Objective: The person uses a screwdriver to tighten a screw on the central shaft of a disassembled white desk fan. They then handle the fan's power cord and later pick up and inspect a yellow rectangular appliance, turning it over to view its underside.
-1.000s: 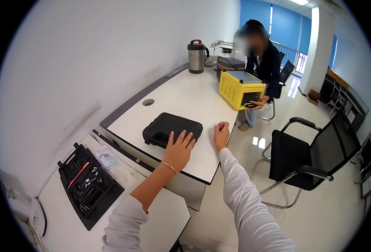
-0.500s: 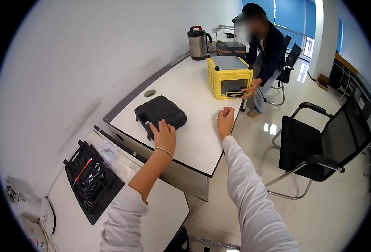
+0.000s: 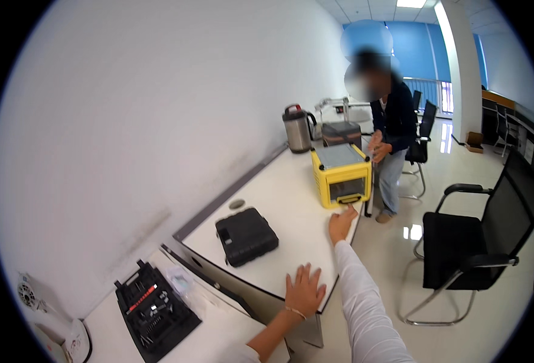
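Observation:
My left hand (image 3: pixel 305 292) lies open, fingers spread, over the near edge of the white table. Nothing is in it. A closed black plastic case (image 3: pixel 247 236) lies flat to its upper left, apart from it. At the right side of the table, my right hand (image 3: pixel 341 225) is right below the front handle of a yellow box (image 3: pixel 320 187). The box has a grey top, black corners and a dark window. The right hand's fingers look partly curled, with one pointing up at the handle; whether they touch the box is unclear.
A person (image 3: pixel 394 115) stands behind the box, hands near its corner. Beyond are a steel jug (image 3: pixel 297 130) and a grey bag (image 3: pixel 342 134). An open tool case (image 3: pixel 155 311) lies on the lower left table. A black chair (image 3: pixel 460 242) stands right.
My left hand has left the black case and moved right. My right hand has come up to the yellow box's front. The other person has taken a hand off the box and straightened up.

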`<state>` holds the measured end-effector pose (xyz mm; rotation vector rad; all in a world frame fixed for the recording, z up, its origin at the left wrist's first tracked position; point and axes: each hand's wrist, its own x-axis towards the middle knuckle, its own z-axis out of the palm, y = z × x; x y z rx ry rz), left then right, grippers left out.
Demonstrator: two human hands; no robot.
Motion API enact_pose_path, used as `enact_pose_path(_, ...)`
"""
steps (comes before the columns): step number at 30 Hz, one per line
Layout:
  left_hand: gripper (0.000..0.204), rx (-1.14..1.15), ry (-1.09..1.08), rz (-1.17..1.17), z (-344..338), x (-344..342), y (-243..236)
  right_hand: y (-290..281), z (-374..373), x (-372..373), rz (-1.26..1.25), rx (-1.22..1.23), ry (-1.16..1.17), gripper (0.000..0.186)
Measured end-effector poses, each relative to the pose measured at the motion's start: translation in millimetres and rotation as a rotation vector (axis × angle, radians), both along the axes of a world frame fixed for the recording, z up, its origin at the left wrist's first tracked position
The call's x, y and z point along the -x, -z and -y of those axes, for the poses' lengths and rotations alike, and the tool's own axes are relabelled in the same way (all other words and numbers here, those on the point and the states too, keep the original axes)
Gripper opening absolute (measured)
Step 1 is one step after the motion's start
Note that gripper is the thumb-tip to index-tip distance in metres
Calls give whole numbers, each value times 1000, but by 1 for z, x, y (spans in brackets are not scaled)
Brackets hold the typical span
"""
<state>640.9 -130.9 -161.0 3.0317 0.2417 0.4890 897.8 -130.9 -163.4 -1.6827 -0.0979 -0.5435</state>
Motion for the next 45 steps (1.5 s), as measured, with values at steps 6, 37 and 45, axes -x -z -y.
enact_pose_path(6, 49, 113, 28, 101, 3, -1, -7, -13, 23, -29, 93, 267, 227, 40)
enact_pose_path(37, 49, 149, 33, 233, 5, -2, -9, -39, 11, 2, 708, 1004, -316, 21)
enact_pose_path(45, 48, 158, 27, 234, 7, 0, -10, -47, 31, 44, 723, 986, -443, 20)
